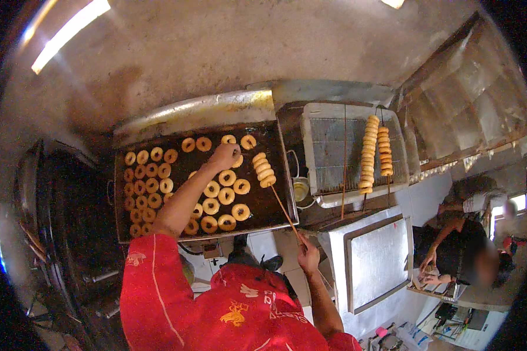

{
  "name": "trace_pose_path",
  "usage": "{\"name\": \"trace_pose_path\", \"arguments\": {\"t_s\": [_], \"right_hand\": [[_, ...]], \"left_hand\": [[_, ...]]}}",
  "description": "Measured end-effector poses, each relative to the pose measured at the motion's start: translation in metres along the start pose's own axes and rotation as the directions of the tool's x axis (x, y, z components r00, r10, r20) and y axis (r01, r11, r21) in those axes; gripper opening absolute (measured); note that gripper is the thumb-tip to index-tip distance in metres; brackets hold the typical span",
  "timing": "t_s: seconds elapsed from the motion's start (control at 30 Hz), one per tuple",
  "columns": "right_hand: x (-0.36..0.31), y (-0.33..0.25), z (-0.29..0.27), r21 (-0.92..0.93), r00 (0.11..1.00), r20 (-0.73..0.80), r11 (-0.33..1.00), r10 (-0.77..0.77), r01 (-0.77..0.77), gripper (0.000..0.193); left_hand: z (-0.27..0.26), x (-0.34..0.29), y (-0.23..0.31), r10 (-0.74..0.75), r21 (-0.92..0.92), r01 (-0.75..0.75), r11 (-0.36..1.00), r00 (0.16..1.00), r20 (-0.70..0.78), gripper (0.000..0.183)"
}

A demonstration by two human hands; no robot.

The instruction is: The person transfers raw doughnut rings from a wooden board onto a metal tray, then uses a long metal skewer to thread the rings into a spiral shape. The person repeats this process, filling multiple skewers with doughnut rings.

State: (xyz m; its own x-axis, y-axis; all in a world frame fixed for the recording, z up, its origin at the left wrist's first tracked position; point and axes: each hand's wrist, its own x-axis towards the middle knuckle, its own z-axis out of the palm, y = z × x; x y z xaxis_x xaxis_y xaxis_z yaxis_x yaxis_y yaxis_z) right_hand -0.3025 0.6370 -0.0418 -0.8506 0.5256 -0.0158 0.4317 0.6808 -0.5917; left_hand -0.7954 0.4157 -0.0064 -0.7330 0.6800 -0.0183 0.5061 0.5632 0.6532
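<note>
Behind the wide dark tray (288, 175) rises a stained, brownish wall (246, 52). Five or so golden rings sit threaded on a thin stick (285, 209), bunched over the tray toward the end away from the right hand (308, 256), whose fingers are wrapped around the near end. Just left of that bunch, the left hand (225, 157) bends over a loose ring (238, 162); whether it pinches the ring or only hovers, I cannot tell. Good handling probably means a firm, steady hold with the right, the far end kept from dipping so nothing slides off, a light touch with the left, and the left forearm well above the other rings (211, 206) beneath it. Right of the stick, a wire rack (328, 158) bears two loaded skewers (369, 153); farther right, a co-worker (454, 245) in black bends over.
</note>
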Motion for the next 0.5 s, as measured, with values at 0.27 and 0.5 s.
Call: {"name": "trace_pose_path", "arguments": {"t_s": [0.27, 0.5], "right_hand": [[0.042, -0.051, -0.028, -0.249, 0.966, 0.170, 0.957, 0.195, -0.149, 0.052], [0.034, -0.015, -0.037, 0.292, 0.999, 0.051, 0.956, 0.004, -0.019, 0.040]], "left_hand": [[0.001, 0.060, -0.052, -0.081, 0.313, 0.161, 0.936, 0.964, -0.252, 0.019], [-0.049, 0.024, -0.030, 0.084, -0.011, -0.085, 0.996, 0.994, -0.066, 0.021]]}}
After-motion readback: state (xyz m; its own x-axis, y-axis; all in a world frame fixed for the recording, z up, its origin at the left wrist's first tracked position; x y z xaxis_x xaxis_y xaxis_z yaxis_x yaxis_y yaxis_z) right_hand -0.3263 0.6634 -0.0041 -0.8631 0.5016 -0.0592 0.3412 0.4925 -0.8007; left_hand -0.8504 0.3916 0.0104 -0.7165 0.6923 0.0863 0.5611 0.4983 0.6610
